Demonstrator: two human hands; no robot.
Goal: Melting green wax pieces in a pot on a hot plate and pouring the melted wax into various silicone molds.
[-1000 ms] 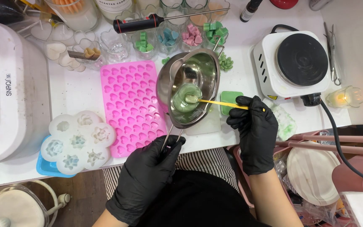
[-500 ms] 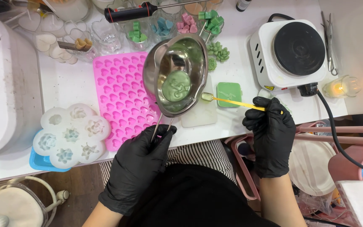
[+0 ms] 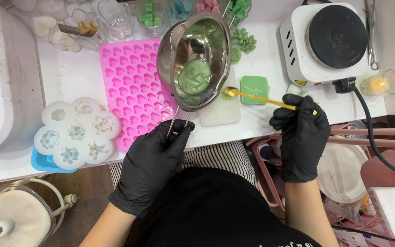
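A white surface crowded with candle-making gear fills the view. The left hand, gloved in black, grips the wire handle of a steel melting pot tilted above a pink heart mould; green wax pools inside. The right hand pinches a yellow spoon, which has come out of the pot since a second ago and now holds its bowl over a white mould, so wax is being spooned across. A hot plate stands beyond.
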